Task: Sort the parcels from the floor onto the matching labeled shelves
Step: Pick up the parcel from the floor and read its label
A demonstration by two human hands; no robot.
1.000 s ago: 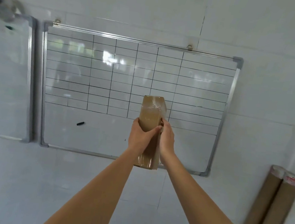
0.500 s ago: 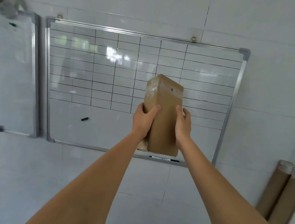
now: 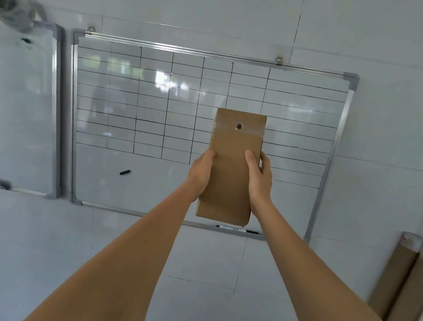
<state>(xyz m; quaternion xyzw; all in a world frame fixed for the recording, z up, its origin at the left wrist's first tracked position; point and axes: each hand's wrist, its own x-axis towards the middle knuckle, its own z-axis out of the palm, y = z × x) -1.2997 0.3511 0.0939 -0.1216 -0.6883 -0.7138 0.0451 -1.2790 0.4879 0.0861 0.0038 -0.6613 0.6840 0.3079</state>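
No readable writing anywhere: red print on the tube labels at lower right too blurred to make out, a small dark patch on the paper of the left board equally illegible. Whiteboard ruled in a black grid, cells blank, a small black magnet stuck below the grid, a marker lying on the bottom rail.

Parcel held up at arm's length before the whiteboard, upright, broad brown face toward the camera, clear tape across the top and a small round hole near the upper edge. No container open; contents unseen.

Left hand gripping the parcel's left edge, thumb curled onto the front. Right hand gripping the right edge, thumb on the front face, fingers wrapped behind.

Compared with half a second before: parcel turned from a corner-on angle to nearly flat-on, the narrow side no longer showing. A second back, only the narrow taped side faced the camera, hands overlapped on it.

Two cardboard tubes leaning in the right corner, side by side, touching.
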